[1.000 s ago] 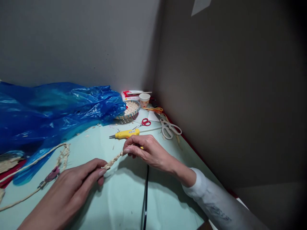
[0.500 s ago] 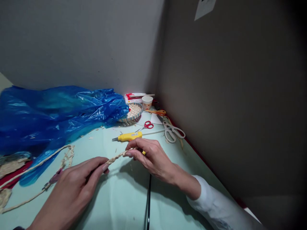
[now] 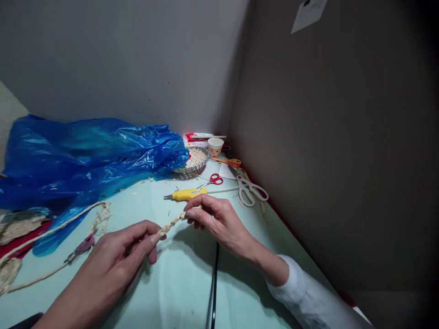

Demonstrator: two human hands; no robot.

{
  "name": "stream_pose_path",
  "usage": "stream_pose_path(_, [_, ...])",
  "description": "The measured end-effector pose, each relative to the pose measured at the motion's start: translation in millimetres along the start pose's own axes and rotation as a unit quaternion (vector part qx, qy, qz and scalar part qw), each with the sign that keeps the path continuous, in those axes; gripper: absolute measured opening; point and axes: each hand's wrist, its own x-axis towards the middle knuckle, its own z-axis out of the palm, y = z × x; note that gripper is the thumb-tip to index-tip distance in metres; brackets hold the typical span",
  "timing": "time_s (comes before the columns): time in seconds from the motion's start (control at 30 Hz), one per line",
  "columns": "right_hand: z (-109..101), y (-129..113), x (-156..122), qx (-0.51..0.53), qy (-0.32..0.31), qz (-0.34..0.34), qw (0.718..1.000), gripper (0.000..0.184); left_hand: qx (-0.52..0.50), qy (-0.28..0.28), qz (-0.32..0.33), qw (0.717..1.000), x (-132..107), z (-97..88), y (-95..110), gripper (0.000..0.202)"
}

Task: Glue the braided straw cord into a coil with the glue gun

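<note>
The left hand [image 3: 116,256] and the right hand [image 3: 216,221] each pinch a braided straw-coloured cord [image 3: 173,224] between thumb and fingers, a short span running between them. Just beyond the right hand lies a yellow glue gun [image 3: 187,195], then red-handled scissors [image 3: 216,179]. Beside the left hand, on its outer side, sits a purplish clip [image 3: 85,245], possibly a clothes peg. Farther off spreads a blue plastic bag [image 3: 96,155].
</note>
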Motion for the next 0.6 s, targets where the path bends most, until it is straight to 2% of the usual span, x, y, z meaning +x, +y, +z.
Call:
stream_pose_path(0.1, [0,3,3,0.032,0.011,0.025,0.999,0.021,-0.063,0.002,0.004,0.998,0,1.0,-9,0.057])
stream_pose_path(0.27, [4,5,6,0.05,-0.003,0.047,0.998,0.034,-0.157,-0.039,-0.027,0.987,-2,4.2,-36,0.05])
stream_pose_path(0.33, [3,4,7,0.024,-0.014,0.05,0.998,0.036,-0.204,-0.016,-0.051,0.978,-4,5.1,-41,0.049])
stream_pose_path(0.4, [-2,2,8,-0.037,-0.002,0.054,0.998,0.037,-0.245,0.018,-0.064,0.967,-6,5.8,-41,0.05])
stream_pose_path(0.47, [-10,1,10,-0.138,0.039,0.062,0.988,0.032,-0.262,0.052,-0.07,0.961,-7,6.4,-39,0.049])
stream_pose_path(0.53, [-19,4,11,-0.256,0.073,0.083,0.96,0.023,-0.248,0.078,-0.07,0.963,-7,7.1,-36,0.049])
stream_pose_path(0.6, [-22,9,12,-0.358,0.071,0.114,0.924,0.014,-0.203,0.12,-0.063,0.97,-5,7.9,-37,0.049])
